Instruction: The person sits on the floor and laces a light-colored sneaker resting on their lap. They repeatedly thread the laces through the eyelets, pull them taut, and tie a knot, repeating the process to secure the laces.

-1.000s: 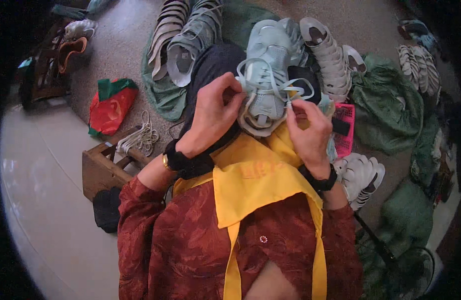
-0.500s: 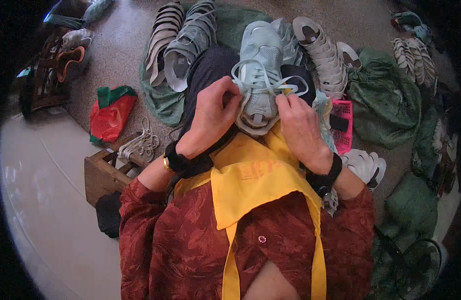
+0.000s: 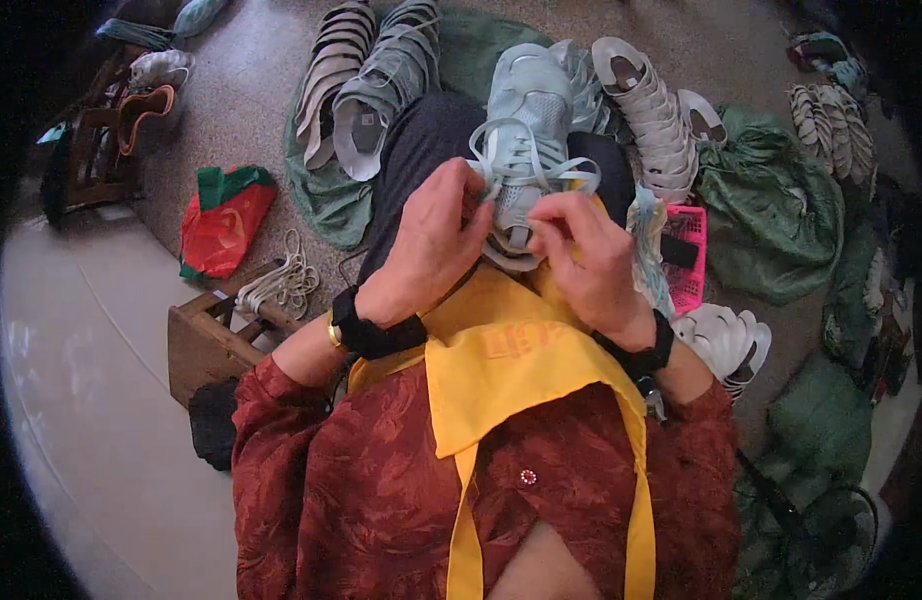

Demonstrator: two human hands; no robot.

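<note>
A pale mint sneaker upper (image 3: 529,120) lies over my lap, its toe pointing away and its opening toward me. Pale shoelaces (image 3: 517,126) run through its eyelets, with loose loops at both sides. My left hand (image 3: 436,235) is closed at the left edge of the upper, thumb and forefinger pinched on the shoelace there. At the tongue, close to the opening, my right hand (image 3: 584,255) has its thumb and forefinger together. Whatever is between those fingertips is too small to make out. A yellow apron (image 3: 521,360) is bunched below the upper.
Stacked shoe uppers (image 3: 381,95) lie ahead on the left, and white ones (image 3: 656,130) ahead on the right. A pink basket (image 3: 687,285) and a green sack (image 3: 771,215) are to the right. On the left stand a wooden stool (image 3: 206,350) with white cords (image 3: 291,280) and a red bag (image 3: 226,230).
My right hand has moved from the right-side lace down and left to the tongue by the opening. The loop on the right hangs lower. My left hand stays nearly in place.
</note>
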